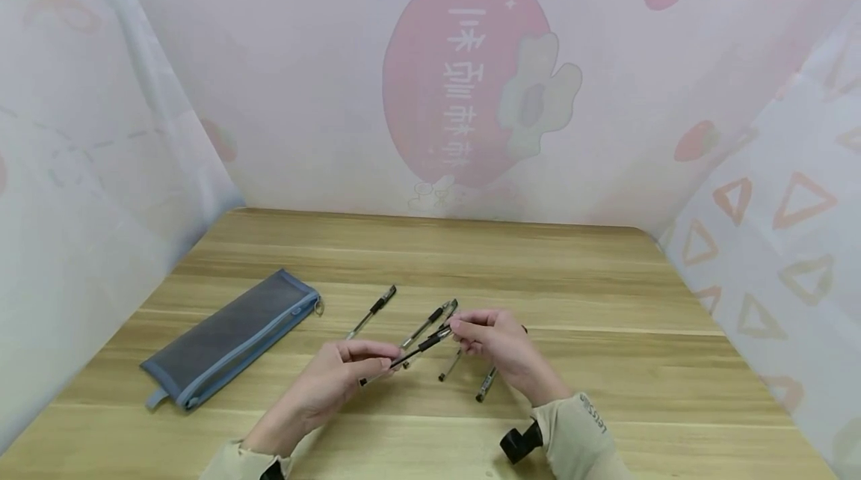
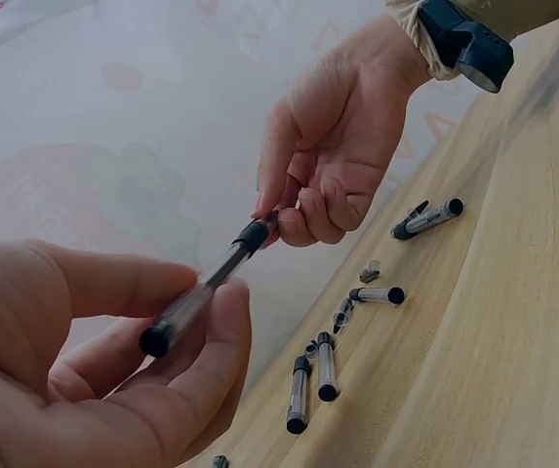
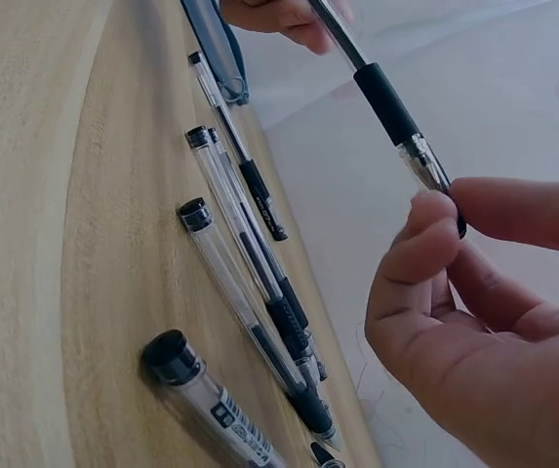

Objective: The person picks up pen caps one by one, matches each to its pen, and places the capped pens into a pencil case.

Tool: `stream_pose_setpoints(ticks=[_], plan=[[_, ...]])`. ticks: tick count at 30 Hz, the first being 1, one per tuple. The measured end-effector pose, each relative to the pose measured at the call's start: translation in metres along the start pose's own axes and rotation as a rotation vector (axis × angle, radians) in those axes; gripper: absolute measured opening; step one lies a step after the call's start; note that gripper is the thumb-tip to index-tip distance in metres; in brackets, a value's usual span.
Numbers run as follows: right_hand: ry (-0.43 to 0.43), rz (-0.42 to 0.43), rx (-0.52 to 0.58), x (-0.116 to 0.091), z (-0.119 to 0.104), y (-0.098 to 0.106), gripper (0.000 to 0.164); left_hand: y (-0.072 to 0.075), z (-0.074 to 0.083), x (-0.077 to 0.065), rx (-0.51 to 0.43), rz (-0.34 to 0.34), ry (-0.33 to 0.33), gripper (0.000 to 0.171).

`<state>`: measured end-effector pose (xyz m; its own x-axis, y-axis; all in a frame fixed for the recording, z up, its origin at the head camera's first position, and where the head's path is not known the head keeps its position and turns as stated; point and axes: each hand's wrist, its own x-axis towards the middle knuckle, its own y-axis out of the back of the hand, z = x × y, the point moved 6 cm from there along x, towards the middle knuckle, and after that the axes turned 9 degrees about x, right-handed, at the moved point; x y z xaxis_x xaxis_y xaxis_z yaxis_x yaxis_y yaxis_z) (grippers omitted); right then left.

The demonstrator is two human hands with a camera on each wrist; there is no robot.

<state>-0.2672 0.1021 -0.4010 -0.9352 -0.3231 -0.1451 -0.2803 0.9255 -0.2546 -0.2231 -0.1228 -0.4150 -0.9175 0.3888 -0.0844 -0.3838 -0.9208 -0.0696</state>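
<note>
Both hands hold one clear-barrelled gel pen (image 1: 430, 341) above the table, tilted with its capped end up to the right. My left hand (image 1: 323, 384) pinches the barrel near its black end plug, which points toward the camera in the left wrist view. At the other end, the thumb and fingertips of my right hand (image 1: 501, 349) pinch the cap, just past the black rubber grip (image 3: 386, 102). Part of the cap is hidden by those fingers. Beneath the hands, several similar pens lie on the table, among them a pen (image 1: 374, 309) and another pen (image 1: 486, 384).
A blue-grey mesh pencil case (image 1: 222, 330) with a zipper along one side lies on the left of the wooden table (image 1: 605, 300). Printed cloth (image 1: 336, 91) encloses the back and both sides. A black wrist device (image 1: 519, 442) sits at the right sleeve.
</note>
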Motion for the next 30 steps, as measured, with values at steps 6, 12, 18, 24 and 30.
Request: stream_pose_setpoints(ticks=[6,12,18,24,30], plan=[[-0.013,-0.048,0.129,-0.004,0.002,-0.008,0.014,0.003,0.0,0.001,-0.082,0.112,0.022,0.03],[0.037,-0.029,0.21,-0.01,-0.003,-0.015,0.017,0.009,-0.001,0.001,-0.038,0.258,0.054,0.03],[0.056,-0.048,0.211,-0.017,-0.006,-0.013,0.019,0.013,-0.003,0.004,0.029,0.324,0.075,0.024],[0.057,-0.052,0.15,-0.016,-0.005,-0.01,0.023,0.016,-0.002,0.005,-0.021,0.384,0.05,0.024],[0.058,-0.024,0.117,-0.017,-0.003,-0.007,0.026,0.019,-0.001,0.003,-0.03,0.368,0.038,0.024]])
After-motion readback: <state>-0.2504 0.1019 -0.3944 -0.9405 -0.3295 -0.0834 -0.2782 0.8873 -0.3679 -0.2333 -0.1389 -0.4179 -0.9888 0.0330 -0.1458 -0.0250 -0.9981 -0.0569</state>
